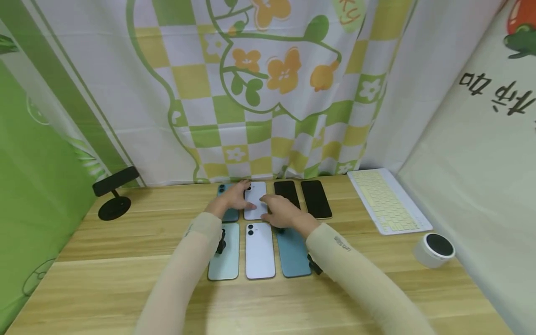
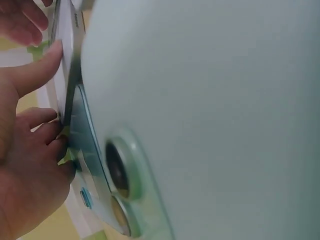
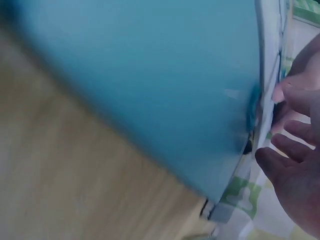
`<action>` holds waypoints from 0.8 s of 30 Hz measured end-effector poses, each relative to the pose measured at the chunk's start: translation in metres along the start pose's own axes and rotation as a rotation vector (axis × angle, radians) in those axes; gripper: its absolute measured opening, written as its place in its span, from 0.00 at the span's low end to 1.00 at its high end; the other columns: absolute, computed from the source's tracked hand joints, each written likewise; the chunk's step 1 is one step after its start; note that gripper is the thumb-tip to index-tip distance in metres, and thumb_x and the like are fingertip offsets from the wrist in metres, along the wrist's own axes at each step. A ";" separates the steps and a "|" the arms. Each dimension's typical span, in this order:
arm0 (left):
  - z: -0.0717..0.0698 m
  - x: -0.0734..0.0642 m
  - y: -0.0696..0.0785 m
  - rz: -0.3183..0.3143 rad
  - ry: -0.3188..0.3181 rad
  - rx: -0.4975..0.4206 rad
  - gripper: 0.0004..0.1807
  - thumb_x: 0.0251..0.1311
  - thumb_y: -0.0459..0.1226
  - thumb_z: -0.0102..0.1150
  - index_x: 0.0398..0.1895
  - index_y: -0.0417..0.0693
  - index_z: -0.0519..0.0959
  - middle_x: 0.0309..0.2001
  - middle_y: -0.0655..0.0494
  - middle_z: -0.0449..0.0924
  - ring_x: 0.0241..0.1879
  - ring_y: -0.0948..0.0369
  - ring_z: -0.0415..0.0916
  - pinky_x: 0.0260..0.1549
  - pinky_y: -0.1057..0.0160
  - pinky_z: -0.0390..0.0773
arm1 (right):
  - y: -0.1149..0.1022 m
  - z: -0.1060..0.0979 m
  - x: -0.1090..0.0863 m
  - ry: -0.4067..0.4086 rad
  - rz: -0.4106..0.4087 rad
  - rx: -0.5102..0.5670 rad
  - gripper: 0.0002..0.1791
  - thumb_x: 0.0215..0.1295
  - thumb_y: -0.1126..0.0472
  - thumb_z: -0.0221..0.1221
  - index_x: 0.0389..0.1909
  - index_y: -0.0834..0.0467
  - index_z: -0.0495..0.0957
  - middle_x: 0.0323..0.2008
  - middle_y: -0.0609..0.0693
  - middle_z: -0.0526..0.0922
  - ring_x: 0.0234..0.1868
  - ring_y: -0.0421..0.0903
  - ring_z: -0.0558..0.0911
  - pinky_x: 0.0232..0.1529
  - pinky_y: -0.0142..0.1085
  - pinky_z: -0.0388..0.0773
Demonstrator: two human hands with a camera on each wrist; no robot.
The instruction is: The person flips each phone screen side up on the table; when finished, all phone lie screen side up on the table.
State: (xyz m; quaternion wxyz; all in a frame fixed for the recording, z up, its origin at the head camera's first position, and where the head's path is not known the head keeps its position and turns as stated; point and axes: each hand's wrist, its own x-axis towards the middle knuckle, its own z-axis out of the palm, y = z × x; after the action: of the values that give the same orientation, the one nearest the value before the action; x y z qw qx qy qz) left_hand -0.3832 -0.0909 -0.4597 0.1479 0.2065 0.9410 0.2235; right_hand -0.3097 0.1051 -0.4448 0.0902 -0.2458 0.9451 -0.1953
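In the head view a white phone (image 1: 256,213), camera side up, lies in the back row between my hands. My left hand (image 1: 237,196) spreads over its left side, fingers by the top left corner and thumb across its back. My right hand (image 1: 282,211) is at its right edge, its fingers loosely extended. Beneath my left hand lies a blue phone (image 1: 231,215), partly covered. In the front row are a pale green phone (image 1: 224,265), another white phone (image 1: 260,256) and a teal phone (image 1: 293,253), which fills much of the right wrist view.
Two phones with dark screens, a left one (image 1: 286,188) partly behind my right hand and a right one (image 1: 316,199), lie at the back. Farther right are a keyboard (image 1: 389,200) and a white round device (image 1: 434,250). A black stand (image 1: 115,195) stands at left; a patterned curtain (image 1: 268,93) hangs behind.
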 end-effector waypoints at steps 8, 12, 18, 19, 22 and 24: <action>-0.001 -0.002 0.005 -0.038 -0.003 0.056 0.49 0.66 0.50 0.68 0.81 0.35 0.56 0.83 0.37 0.52 0.82 0.41 0.55 0.82 0.45 0.58 | -0.003 0.006 0.010 -0.052 0.052 -0.041 0.33 0.76 0.54 0.60 0.76 0.65 0.66 0.80 0.65 0.62 0.81 0.61 0.64 0.81 0.52 0.63; -0.001 -0.003 0.006 -0.023 -0.013 0.094 0.49 0.66 0.52 0.67 0.80 0.35 0.57 0.83 0.37 0.53 0.81 0.40 0.56 0.81 0.45 0.60 | -0.002 0.007 0.014 -0.078 0.048 -0.036 0.33 0.76 0.54 0.60 0.75 0.66 0.67 0.80 0.67 0.61 0.81 0.62 0.63 0.81 0.52 0.63; -0.003 -0.005 0.005 -0.019 -0.038 0.146 0.51 0.66 0.52 0.68 0.81 0.33 0.55 0.83 0.35 0.51 0.82 0.39 0.52 0.82 0.44 0.56 | -0.003 0.011 0.019 -0.094 0.018 -0.046 0.33 0.75 0.53 0.62 0.73 0.67 0.69 0.79 0.69 0.61 0.79 0.64 0.65 0.80 0.53 0.65; -0.003 -0.005 0.004 -0.024 -0.043 0.149 0.52 0.66 0.52 0.68 0.81 0.33 0.54 0.83 0.35 0.50 0.83 0.39 0.51 0.83 0.44 0.55 | -0.003 0.011 0.020 -0.095 0.017 -0.047 0.33 0.75 0.53 0.62 0.73 0.68 0.69 0.79 0.69 0.60 0.79 0.64 0.65 0.80 0.53 0.65; -0.004 -0.005 0.003 -0.037 -0.055 0.131 0.53 0.66 0.52 0.68 0.81 0.33 0.52 0.83 0.35 0.48 0.83 0.39 0.50 0.83 0.44 0.54 | -0.005 0.011 0.021 -0.090 0.031 -0.039 0.34 0.74 0.54 0.63 0.73 0.68 0.68 0.79 0.69 0.59 0.80 0.64 0.64 0.80 0.52 0.65; -0.004 -0.005 0.003 -0.035 -0.053 0.115 0.53 0.66 0.52 0.68 0.81 0.32 0.53 0.83 0.34 0.49 0.82 0.39 0.51 0.83 0.44 0.55 | -0.007 0.011 0.021 -0.082 0.051 -0.027 0.35 0.73 0.55 0.64 0.74 0.68 0.68 0.79 0.69 0.59 0.80 0.63 0.64 0.81 0.51 0.65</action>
State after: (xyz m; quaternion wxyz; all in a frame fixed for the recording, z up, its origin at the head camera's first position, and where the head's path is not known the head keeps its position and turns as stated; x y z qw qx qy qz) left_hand -0.3794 -0.0922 -0.4543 0.1646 0.2042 0.9515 0.1611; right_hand -0.3218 0.0857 -0.4540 0.1304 -0.2305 0.9492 -0.1700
